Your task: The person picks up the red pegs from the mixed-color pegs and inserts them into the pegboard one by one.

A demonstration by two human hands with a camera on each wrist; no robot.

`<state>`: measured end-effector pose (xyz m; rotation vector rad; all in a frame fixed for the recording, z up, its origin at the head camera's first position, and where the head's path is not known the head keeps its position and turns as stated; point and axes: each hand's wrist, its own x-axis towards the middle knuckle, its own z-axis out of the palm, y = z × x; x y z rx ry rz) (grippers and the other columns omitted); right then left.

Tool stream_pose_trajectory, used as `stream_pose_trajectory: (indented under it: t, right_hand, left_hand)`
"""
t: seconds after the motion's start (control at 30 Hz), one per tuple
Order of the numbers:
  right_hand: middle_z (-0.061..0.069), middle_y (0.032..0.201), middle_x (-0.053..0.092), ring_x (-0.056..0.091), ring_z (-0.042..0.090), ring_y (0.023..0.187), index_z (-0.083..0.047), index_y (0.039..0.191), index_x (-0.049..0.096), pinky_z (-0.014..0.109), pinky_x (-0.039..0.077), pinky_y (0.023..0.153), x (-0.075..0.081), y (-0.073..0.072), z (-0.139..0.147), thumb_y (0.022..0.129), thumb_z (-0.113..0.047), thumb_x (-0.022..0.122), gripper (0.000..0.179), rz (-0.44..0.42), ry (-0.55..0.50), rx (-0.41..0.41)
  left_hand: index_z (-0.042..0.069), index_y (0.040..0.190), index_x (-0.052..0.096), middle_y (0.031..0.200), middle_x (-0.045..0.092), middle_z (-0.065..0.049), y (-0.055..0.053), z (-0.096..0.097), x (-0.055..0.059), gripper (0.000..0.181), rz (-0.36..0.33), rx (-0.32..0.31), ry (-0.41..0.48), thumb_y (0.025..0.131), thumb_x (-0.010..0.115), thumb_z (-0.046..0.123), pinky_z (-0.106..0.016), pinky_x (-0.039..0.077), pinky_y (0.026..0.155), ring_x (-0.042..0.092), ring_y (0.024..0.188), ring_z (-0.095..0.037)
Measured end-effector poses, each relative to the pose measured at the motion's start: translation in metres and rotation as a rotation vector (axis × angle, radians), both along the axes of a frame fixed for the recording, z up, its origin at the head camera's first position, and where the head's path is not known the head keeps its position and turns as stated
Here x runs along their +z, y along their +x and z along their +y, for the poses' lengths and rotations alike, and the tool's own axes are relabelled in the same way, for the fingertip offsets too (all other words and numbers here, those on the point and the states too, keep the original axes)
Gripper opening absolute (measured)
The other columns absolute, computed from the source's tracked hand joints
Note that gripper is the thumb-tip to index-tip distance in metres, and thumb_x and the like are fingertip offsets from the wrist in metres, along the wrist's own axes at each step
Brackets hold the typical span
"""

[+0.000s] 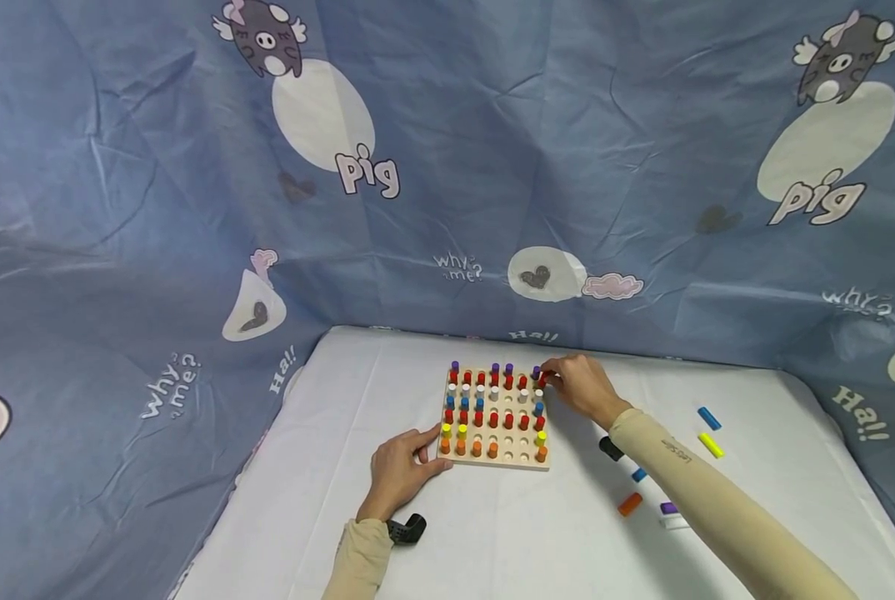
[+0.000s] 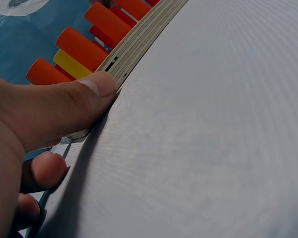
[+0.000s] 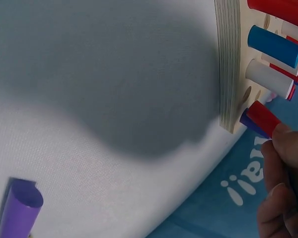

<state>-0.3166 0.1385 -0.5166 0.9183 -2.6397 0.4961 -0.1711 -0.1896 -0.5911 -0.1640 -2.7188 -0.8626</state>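
A wooden pegboard point(image 1: 492, 463) with rows of purple, red, white, blue, yellow and orange pegs lies on the white table. At its near left corner my left hand point(image 1: 401, 468) grips the board, thumb along the front edge; the left wrist view shows that thumb point(image 2: 84, 96) against the layered wood beside orange pegs point(image 2: 82, 48). My right hand point(image 1: 582, 387) is at the far right corner. Between its thumb and finger it pinches a red peg point(image 3: 263, 118), tilted over a hole near the board's edge. A purple peg point(image 3: 252, 124) stands just behind it. Whether the red peg sits in the hole, I cannot tell.
Loose pegs lie right of the board: blue point(image 1: 709, 417), yellow point(image 1: 711, 445), orange point(image 1: 631, 504), purple point(image 1: 668, 507) and white point(image 1: 674, 523), some partly under my right forearm. A blue printed curtain point(image 1: 447, 208) rises behind the table.
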Motion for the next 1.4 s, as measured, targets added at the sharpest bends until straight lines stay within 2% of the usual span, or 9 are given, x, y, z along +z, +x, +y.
stream_pose_trajectory:
  t: [0.43, 0.63, 0.83, 1.07, 1.4]
  right_hand:
    - [0.002, 0.092, 0.076, 0.072, 0.020, 0.083, -0.012, 0.096, 0.079, 0.040, 0.055, 0.071, -0.002, 0.002, -0.005, 0.082, -0.008, 0.080, 0.015, -0.041, 0.022, 0.008]
    - [0.002, 0.093, 0.076, 0.072, 0.020, 0.084, -0.011, 0.097, 0.079, 0.041, 0.056, 0.073, -0.006, 0.004, -0.007, 0.082, -0.007, 0.080, 0.016, -0.073, 0.014, 0.008]
    - [0.001, 0.093, 0.076, 0.072, 0.020, 0.084, -0.013, 0.096, 0.079, 0.041, 0.056, 0.073, -0.006, 0.002, -0.008, 0.083, -0.007, 0.079, 0.015, -0.074, 0.038, -0.012]
    - [0.000, 0.094, 0.076, 0.072, 0.019, 0.083, -0.015, 0.097, 0.079, 0.041, 0.056, 0.072, -0.006, 0.001, -0.007, 0.084, -0.009, 0.078, 0.014, -0.070, 0.038, -0.015]
    - [-0.002, 0.095, 0.076, 0.071, 0.017, 0.083, -0.019, 0.100, 0.077, 0.039, 0.056, 0.070, -0.010, 0.003, -0.011, 0.084, -0.009, 0.078, 0.019, -0.084, 0.071, -0.031]
  left_hand:
    - [0.031, 0.126, 0.069, 0.061, 0.044, 0.021, 0.001, 0.002, 0.001, 0.065, 0.005, 0.002, 0.005, 0.068, 0.085, 0.053, -0.023, 0.029, 0.055, 0.034, 0.052, 0.000]
    - [0.029, 0.125, 0.070, 0.061, 0.046, 0.019, 0.002, 0.003, 0.000, 0.065, 0.034, -0.002, 0.018, 0.067, 0.086, 0.052, -0.022, 0.029, 0.055, 0.033, 0.052, 0.001]
    - [0.030, 0.125, 0.070, 0.061, 0.045, 0.021, 0.000, 0.003, -0.002, 0.064, 0.060, -0.009, -0.007, 0.068, 0.085, 0.054, -0.021, 0.028, 0.055, 0.033, 0.052, 0.002]
    - [0.032, 0.126, 0.069, 0.061, 0.044, 0.022, -0.002, 0.002, -0.001, 0.064, 0.040, -0.003, -0.005, 0.068, 0.084, 0.055, -0.022, 0.029, 0.054, 0.035, 0.052, 0.002]
    - [0.032, 0.126, 0.069, 0.061, 0.044, 0.021, 0.001, 0.000, -0.001, 0.063, 0.017, 0.007, -0.003, 0.069, 0.084, 0.055, -0.022, 0.029, 0.055, 0.034, 0.052, 0.001]
